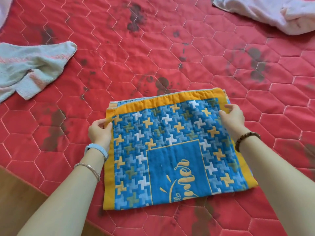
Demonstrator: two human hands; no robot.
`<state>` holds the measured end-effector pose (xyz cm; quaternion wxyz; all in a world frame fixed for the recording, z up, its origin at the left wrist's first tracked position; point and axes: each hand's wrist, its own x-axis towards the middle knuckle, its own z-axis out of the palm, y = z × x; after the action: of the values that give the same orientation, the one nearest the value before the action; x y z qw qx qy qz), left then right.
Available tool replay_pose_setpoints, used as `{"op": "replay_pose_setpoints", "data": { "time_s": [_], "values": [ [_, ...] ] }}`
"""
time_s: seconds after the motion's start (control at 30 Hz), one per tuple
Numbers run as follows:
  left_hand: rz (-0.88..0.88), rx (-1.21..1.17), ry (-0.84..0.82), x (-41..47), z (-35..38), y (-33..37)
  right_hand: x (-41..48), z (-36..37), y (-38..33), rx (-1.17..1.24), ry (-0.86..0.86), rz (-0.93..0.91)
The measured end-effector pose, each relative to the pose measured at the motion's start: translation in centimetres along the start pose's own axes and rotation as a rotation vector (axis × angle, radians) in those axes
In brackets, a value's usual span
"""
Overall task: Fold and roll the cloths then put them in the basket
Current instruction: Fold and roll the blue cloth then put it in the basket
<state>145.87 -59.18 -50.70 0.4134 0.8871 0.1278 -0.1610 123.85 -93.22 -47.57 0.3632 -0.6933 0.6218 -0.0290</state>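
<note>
Cloth (pixel 170 133) lies between the hands: left hand (pixel 99 132) pinches its left edge, right hand (pixel 233 116) its right edge

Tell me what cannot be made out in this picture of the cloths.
Blue and yellow cloth: head view; its top layer hides the layers beneath, its near fold cuts the lettering.
White cloth: head view; the top and right edges cut it off.
Pale green cloth: head view; the left edge cuts it off.
Basket: nowhere in the head view.
</note>
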Motion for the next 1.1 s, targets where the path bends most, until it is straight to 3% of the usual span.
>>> {"op": "replay_pose_setpoints", "data": {
  "time_s": [0.2, 0.43, 0.6, 0.93, 1.1],
  "values": [
    [-0.045, -0.019, 0.070, 0.7, 1.0, 0.3, 2.3, -0.2, 0.2, -0.063, -0.010, -0.003],
    [0.215, -0.089, 0.082, 0.7, 0.7, 1.2, 3.8, 0.3, -0.7, -0.086, 0.061, -0.074],
    [0.327, -0.226, 0.086, 1.0, 0.3, 2.2, 4.0, -0.4, -0.9, -0.030, 0.267, -0.095],
    [0.297, -0.139, 0.127, 3.1, 2.8, 2.7, 5.8, -1.2, -0.3, -0.050, 0.257, -0.006],
    [0.294, -0.119, 0.185, 3.6, 2.9, 2.3, 5.0, -0.3, -0.4, -0.229, 0.314, -0.163]
  ]
}}
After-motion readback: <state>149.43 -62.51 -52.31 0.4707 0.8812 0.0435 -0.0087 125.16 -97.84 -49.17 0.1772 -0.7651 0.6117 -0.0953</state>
